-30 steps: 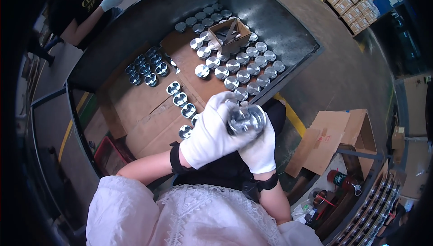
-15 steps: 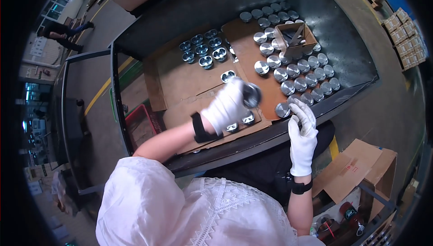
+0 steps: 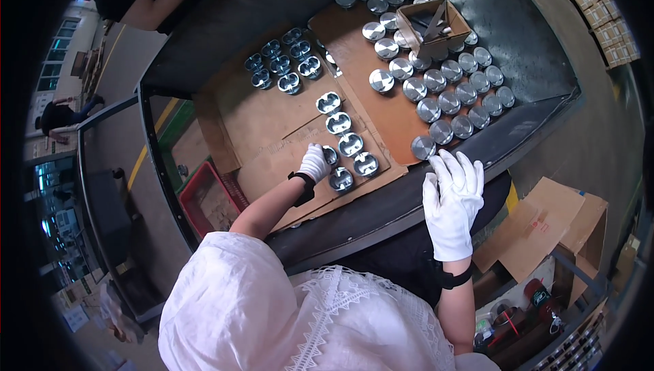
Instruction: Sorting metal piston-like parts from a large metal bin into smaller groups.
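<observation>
My left hand [image 3: 315, 162], in a white glove, is closed on a metal piston [image 3: 331, 156] at the cardboard sheet. Its fingers hide part of that piston. Right beside it stand another piston [image 3: 341, 179], hollow side up, and one more [image 3: 366, 164]. A short line of hollow-side-up pistons [image 3: 338, 123] runs away from the hand. My right hand [image 3: 453, 194], gloved too, is open with fingers stretched over the bin's near rim. Its fingertips are close to a piston [image 3: 423, 148] lying with its flat, shiny crown up.
Rows of crown-up pistons [image 3: 448, 102] fill the right side of the dark metal bin [image 3: 538, 44]. Among them stands a small cardboard box [image 3: 436, 47] of tools. More hollow-side-up pistons [image 3: 280, 65] are at the far left. A red crate [image 3: 204, 197] lies left, and a co-worker's arm [image 3: 163, 3] is beyond.
My left hand has moved left with the piston, from above the middle of the bin down to the cardboard. My right hand's fingers have spread flatter. The view has shifted slightly.
</observation>
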Available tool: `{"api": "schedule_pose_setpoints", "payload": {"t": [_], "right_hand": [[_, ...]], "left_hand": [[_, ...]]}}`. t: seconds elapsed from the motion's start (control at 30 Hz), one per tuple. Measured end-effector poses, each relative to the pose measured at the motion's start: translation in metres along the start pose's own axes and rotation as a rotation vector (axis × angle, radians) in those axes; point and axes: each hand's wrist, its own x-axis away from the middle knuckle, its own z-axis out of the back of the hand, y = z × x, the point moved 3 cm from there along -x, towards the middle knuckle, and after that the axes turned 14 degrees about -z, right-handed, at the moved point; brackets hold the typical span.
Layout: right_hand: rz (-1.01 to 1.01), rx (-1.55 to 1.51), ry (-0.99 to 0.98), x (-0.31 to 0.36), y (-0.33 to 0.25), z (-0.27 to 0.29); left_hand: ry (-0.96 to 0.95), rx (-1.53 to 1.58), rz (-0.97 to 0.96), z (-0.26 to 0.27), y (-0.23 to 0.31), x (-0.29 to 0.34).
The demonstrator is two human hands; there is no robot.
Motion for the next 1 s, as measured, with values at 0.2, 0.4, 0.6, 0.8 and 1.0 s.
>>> {"api": "schedule_pose_setpoints", "payload": {"t": [0.2,0.4,0.6,0.8,1.0], "right_hand": [[-0.014,0.006,-0.024,-0.003,-0.001,-0.001],[-0.014,0.032,-0.027,-0.003,-0.002,-0.002],[-0.048,0.041,-0.021,-0.002,0.001,-0.001],[-0.015,-0.002,-0.007,-0.003,-0.004,-0.003],[-0.014,-0.038,0.052,0.001,0.010,-0.001]], "left_hand": [[0.046,-0.058,-0.032,-0.006,0.018,-0.008],[-0.217,-0.188,-0.318,0.028,0.164,-0.056],[-0.176,-0.295,-0.513,-0.042,0.260,-0.112],[-0.148,-0.029,-0.515,-0.049,0.237,-0.122],[0.226,0.210,-0.649,0.085,0.221,-0.035]]}}
